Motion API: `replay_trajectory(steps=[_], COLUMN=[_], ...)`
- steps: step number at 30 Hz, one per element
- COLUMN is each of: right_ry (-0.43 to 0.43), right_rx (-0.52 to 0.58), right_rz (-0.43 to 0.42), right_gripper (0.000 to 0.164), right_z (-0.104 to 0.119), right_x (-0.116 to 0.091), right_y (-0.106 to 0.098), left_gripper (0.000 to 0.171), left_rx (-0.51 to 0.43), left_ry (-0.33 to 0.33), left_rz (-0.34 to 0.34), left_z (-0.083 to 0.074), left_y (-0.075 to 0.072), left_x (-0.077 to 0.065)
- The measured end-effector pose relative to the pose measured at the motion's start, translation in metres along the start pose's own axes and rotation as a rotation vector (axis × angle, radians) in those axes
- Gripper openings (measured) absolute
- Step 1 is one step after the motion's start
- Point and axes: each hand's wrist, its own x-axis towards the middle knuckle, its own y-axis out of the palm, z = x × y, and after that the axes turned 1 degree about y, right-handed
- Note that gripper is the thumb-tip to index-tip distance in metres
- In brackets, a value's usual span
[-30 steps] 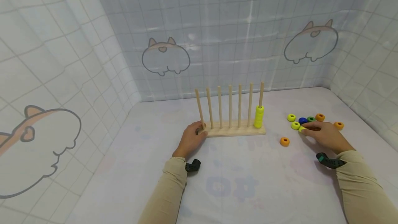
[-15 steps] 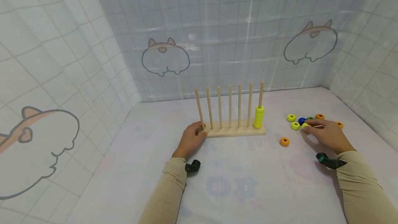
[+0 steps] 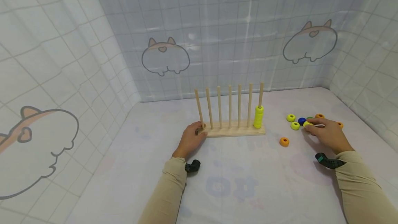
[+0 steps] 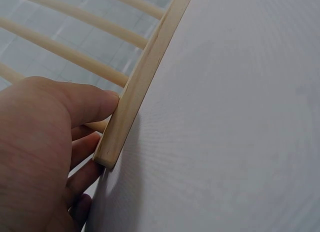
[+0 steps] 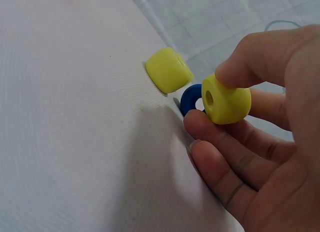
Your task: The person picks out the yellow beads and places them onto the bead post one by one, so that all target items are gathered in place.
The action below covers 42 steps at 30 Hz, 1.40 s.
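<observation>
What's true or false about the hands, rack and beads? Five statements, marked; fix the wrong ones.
1. The left hand grips one end of the pale wooden seven-peg rack. True.
2. The right hand pinches a blue bead. False: it pinches a round yellow bead with a hole.
3. The stack of round yellow beads is on the peg farthest from the left hand. True.
4. The orange ring-shaped bead nearest the rack is on a peg. False: it lies on the white patterned tabletop.
5. The other six pegs hold no beads. True.
</observation>
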Motion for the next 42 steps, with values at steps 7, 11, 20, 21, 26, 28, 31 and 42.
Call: replay_trajectory(steps=[7,11,20,21,26,28,31,42], right_ry=[-0.004,-0.016,-0.02,-0.016,-0.008,-0.005,0.009,0.011], right_rx=[-0.003,0.002,0.037,0.041,0.063,0.081,0.122,0.222], right_rz=[-0.005,0.001,-0.021,-0.02,-0.028,-0.032,-0.033,-0.045], right_gripper=[0.062,0.062,0.062,0.062,0.061,0.061,0.062,0.062], right_z=[0.0,0.0,0.001,0.001,0.003,0.004,0.005,0.01], right_x=[0.0,0.0,0.003,0.003,0.004,0.003,0.004,0.004], right_y=[0.001,0.001,0.004,0.004,0.004,0.004,0.005,0.006], left_gripper=[0.041,0.042,0.041,0.041,0.04,0.039,0.04,0.043], left_rx=[0.006,0.001,-0.005,-0.007,-0.007,-0.008,-0.007,-0.006], left_ry=[0.006,0.005,0.003,0.001,0.002,0.002,-0.004,-0.019], left_rz=[-0.002,0.0,-0.005,-0.005,-0.006,-0.004,0.004,0.005], left_z=[0.0,0.001,0.002,0.002,0.001,0.001,0.002,0.004], left_y=[0.0,0.0,0.0,0.0,0.0,0.0,0.0,0.001], left_x=[0.0,0.0,0.001,0.001,0.001,0.001,0.001,0.0])
